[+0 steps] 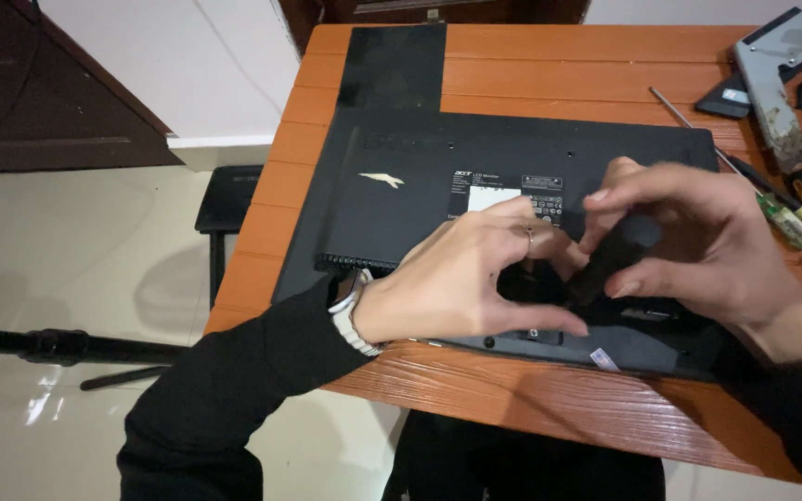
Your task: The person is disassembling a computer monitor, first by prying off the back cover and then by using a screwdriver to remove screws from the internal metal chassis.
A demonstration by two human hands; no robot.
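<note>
Monitor (420, 176), black and turned face down, is seen lying flat on an orange wooden tabletop (531, 79), its long axis running left to right across the person's view and its lower edge close to the near edge of the wood. A small dark part (616, 260), apparently the stub of the stand, is pinched in the right hand (698, 237), the grip closed narrowly around it with thumb below and fingers arched above. The part rises from the middle of the back panel, slanting up toward the right, so it lies directly under the right hand and just beside the left. The left hand (461, 278) is pressed onto the panel beside the part, fingers spread and thumb stretched along the lower edge; nothing is held in it. A ring and a wristwatch (350, 311) are worn on that side. The back panel is matte, with a white label (494, 197) near its middle and a pale scuff (384, 179) to the left. Screwdrivers (772, 199) and a grey metal bracket (777, 79) are left well apart at the far right.
</note>
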